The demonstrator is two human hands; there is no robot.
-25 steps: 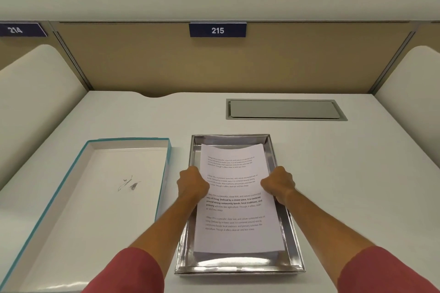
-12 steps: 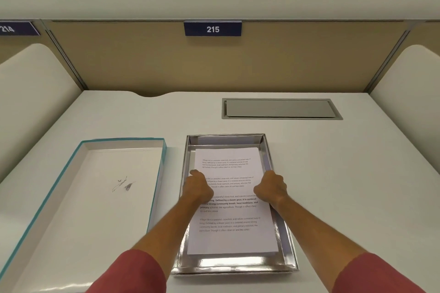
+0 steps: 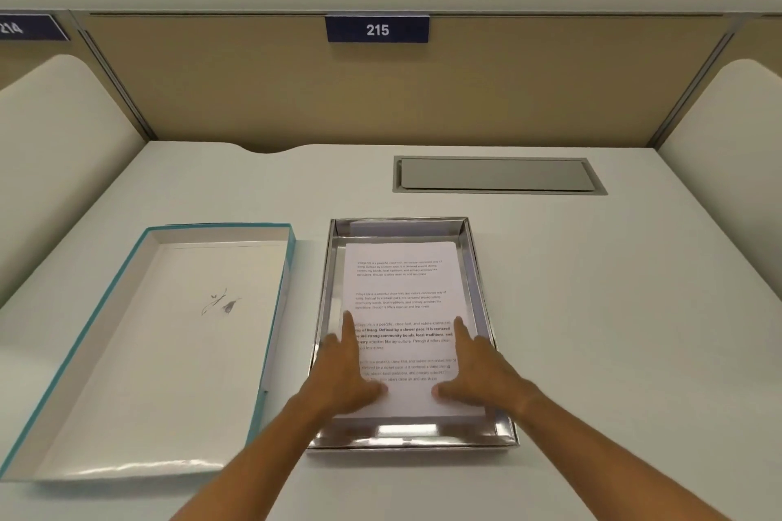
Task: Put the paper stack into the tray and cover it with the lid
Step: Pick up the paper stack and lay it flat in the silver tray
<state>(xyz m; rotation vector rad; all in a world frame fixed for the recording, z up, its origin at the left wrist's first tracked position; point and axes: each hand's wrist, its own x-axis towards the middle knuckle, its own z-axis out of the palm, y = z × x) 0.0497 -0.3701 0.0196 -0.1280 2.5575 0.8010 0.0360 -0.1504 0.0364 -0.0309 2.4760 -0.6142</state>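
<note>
A white paper stack (image 3: 402,288) with printed text lies flat inside a shiny silver tray (image 3: 404,226) at the middle of the desk. My left hand (image 3: 345,368) rests with fingers spread on the stack's left edge. On the stack's right edge my right hand (image 3: 476,368) lies flat the same way, fingers apart. Neither hand grips anything. The lid (image 3: 127,351), white inside with a teal rim, lies upside down on the desk to the left of the tray.
A grey cable hatch (image 3: 497,174) is set into the white desk (image 3: 613,309) behind the tray. Tan partition panels with number plates 215 (image 3: 377,29) and 214 close the back, and curved white dividers stand at both sides.
The stack has gone from held above the tray to lying flat in it. Both hands have opened from fists and slid back toward me along the paper's side edges.
</note>
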